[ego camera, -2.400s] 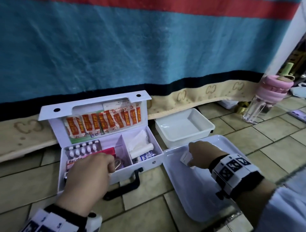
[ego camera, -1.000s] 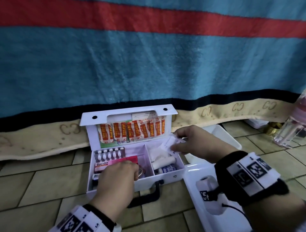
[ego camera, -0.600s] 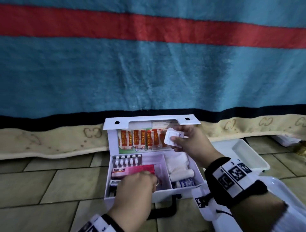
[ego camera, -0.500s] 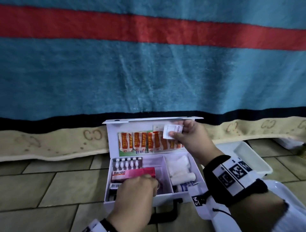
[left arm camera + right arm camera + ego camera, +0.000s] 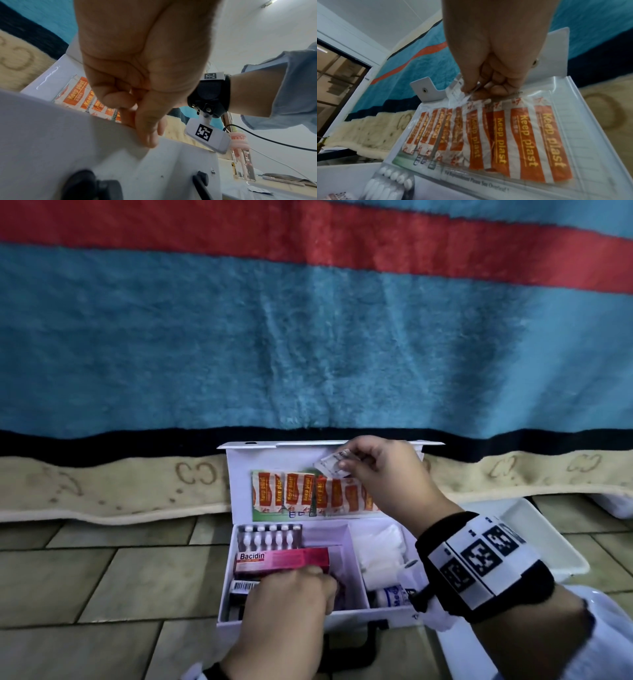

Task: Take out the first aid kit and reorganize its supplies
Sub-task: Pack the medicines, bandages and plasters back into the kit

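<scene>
The white first aid kit (image 5: 239,481) stands open on the tiled floor, its lid upright against a blanket. A clear lid pocket holds orange plasters (image 5: 294,494). My right hand (image 5: 344,463) pinches a small white sachet (image 5: 327,466) at the pocket's top edge; the right wrist view shows the sachet (image 5: 456,94) just above the plasters (image 5: 522,135). My left hand (image 5: 308,575) grips the kit's front wall (image 5: 51,135), fingers inside and thumb outside. The box holds a pink Bacidin carton (image 5: 284,558), white ampoules (image 5: 270,537), gauze (image 5: 380,549) and a small bottle (image 5: 390,597).
A white tray (image 5: 555,546) sits right of the kit, and a second white tray (image 5: 459,655) lies at the lower right under my right forearm. The kit's black handle (image 5: 346,652) points toward me. The striped blanket (image 5: 308,337) hangs right behind the lid.
My right hand carried the sachet from the tray on the right up to the top of the lid pocket. My left hand has stayed on the kit's front wall.
</scene>
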Tool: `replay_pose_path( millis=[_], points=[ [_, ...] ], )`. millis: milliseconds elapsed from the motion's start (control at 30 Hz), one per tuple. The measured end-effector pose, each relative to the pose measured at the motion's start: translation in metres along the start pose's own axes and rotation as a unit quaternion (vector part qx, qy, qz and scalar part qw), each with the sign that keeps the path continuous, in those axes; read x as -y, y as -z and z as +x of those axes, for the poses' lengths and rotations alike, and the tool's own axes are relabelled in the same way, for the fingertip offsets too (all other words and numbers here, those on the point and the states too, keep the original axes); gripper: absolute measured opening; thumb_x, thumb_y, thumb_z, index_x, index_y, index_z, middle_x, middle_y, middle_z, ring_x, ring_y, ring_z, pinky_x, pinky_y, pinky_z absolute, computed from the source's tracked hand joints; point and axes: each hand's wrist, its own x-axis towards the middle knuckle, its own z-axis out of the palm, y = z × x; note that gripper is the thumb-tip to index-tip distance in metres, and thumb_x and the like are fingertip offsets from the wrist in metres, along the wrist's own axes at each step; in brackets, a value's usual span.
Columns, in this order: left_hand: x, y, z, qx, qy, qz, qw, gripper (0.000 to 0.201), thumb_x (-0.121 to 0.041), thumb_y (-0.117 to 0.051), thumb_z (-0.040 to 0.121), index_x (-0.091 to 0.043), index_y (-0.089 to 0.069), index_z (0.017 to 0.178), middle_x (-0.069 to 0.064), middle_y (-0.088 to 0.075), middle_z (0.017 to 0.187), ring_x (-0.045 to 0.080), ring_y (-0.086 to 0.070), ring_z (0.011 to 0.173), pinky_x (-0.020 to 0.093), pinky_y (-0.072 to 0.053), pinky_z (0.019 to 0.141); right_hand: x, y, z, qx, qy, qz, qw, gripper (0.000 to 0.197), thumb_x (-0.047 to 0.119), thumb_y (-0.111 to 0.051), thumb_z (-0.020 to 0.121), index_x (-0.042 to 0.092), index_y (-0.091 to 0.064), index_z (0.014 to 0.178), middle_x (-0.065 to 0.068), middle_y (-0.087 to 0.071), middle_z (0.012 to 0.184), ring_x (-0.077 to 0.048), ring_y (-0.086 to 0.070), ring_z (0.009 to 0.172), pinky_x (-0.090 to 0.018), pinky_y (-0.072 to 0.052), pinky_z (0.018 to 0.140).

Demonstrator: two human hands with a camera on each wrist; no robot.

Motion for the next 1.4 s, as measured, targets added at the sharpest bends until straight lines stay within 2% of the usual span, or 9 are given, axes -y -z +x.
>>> replay_pose_path(
  millis=[133,500,567,867,1000,1100,1167,1267,1400],
  points=[
    [0.000,-0.001,-0.001,-0.005,-0.001,-0.003,1.000,0.028,-0.007,-0.047,0.082,-0.022,-0.061,0.102,-0.007,-0.061,0.112,0.013,-0.062,0.101,0.025,-0.048,0.085,0.001,0.004,-0.002,0.010,0.012,-0.006,1.000,0.005,0.015,-0.066,0.086,0.016,-0.071,0.087,0.016,-0.051,0.053,0.010,-0.053,0.055,-0.005,-0.036,0.051],
    [-0.002,0.001,-0.002,-0.010,0.003,-0.003,1.000,0.029,-0.007,-0.047,0.081,-0.023,-0.060,0.101,-0.007,-0.060,0.112,0.012,-0.061,0.100,0.025,-0.048,0.084,0.001,0.007,0.003,0.024,-0.005,0.038,0.999,0.010,0.018,-0.065,0.087,0.027,-0.063,0.083,0.010,-0.065,0.071,-0.004,-0.056,0.061,-0.016,-0.045,0.060],
    [-0.002,0.000,-0.002,-0.009,0.003,-0.003,1.000,0.029,-0.007,-0.047,0.081,-0.023,-0.061,0.101,-0.007,-0.060,0.112,0.012,-0.062,0.099,0.025,-0.048,0.084,0.002,0.007,0.003,0.025,-0.010,0.049,0.998,0.009,0.017,-0.065,0.087,0.025,-0.064,0.083,0.010,-0.065,0.071,0.000,-0.057,0.061,-0.011,-0.043,0.056],
    [-0.003,0.000,-0.002,-0.011,0.006,0.006,1.000,0.030,-0.006,-0.047,0.082,-0.023,-0.060,0.102,-0.008,-0.060,0.112,0.010,-0.062,0.100,0.026,-0.049,0.085,0.003,0.013,0.008,0.108,0.024,-0.110,0.988,0.010,0.023,-0.061,0.090,0.016,-0.067,0.094,0.001,-0.061,0.073,-0.003,-0.048,0.057,-0.010,-0.032,0.050],
    [-0.002,0.000,-0.002,-0.011,0.003,0.010,1.000,0.030,-0.005,-0.047,0.082,-0.023,-0.060,0.103,-0.008,-0.060,0.112,0.011,-0.062,0.099,0.025,-0.048,0.085,0.005,0.015,0.010,0.147,0.062,-0.186,0.970,0.014,0.018,-0.057,0.091,0.016,-0.069,0.100,-0.002,-0.068,0.099,-0.018,-0.061,0.089,-0.024,-0.044,0.075],
    [-0.002,0.000,-0.002,-0.009,0.003,0.008,1.000,0.029,-0.006,-0.048,0.082,-0.022,-0.060,0.103,-0.008,-0.061,0.111,0.011,-0.062,0.099,0.024,-0.049,0.085,0.005,0.016,0.011,0.180,0.101,-0.269,0.941,0.033,0.003,-0.054,0.085,0.023,-0.066,0.108,0.003,-0.060,0.104,-0.017,-0.057,0.102,-0.027,-0.042,0.086],
    [-0.002,-0.001,-0.001,-0.010,0.003,0.007,1.000,0.029,-0.006,-0.049,0.082,-0.023,-0.060,0.102,-0.009,-0.061,0.110,0.011,-0.062,0.098,0.025,-0.049,0.085,0.008,0.016,0.011,0.177,0.108,-0.274,0.939,0.038,0.002,-0.054,0.082,0.024,-0.067,0.109,0.001,-0.056,0.103,-0.018,-0.056,0.102,-0.029,-0.044,0.086],
    [-0.002,-0.001,-0.001,-0.008,0.004,0.003,1.000,0.025,-0.011,-0.049,0.084,-0.023,-0.061,0.102,-0.008,-0.061,0.110,0.011,-0.062,0.099,0.025,-0.048,0.085,0.016,0.018,0.012,0.133,0.083,-0.211,0.965,0.027,0.009,-0.062,0.083,0.022,-0.070,0.105,0.001,-0.069,0.103,-0.018,-0.063,0.099,-0.025,-0.047,0.083],
    [-0.002,-0.001,-0.001,-0.004,0.002,0.007,1.000,0.026,-0.011,-0.049,0.084,-0.022,-0.061,0.104,-0.007,-0.060,0.111,0.013,-0.061,0.101,0.025,-0.048,0.086,0.018,0.020,0.015,0.128,0.074,-0.234,0.961,0.016,0.011,-0.065,0.079,0.022,-0.073,0.088,0.005,-0.074,0.089,-0.015,-0.065,0.087,-0.021,-0.043,0.072]
  ],
)
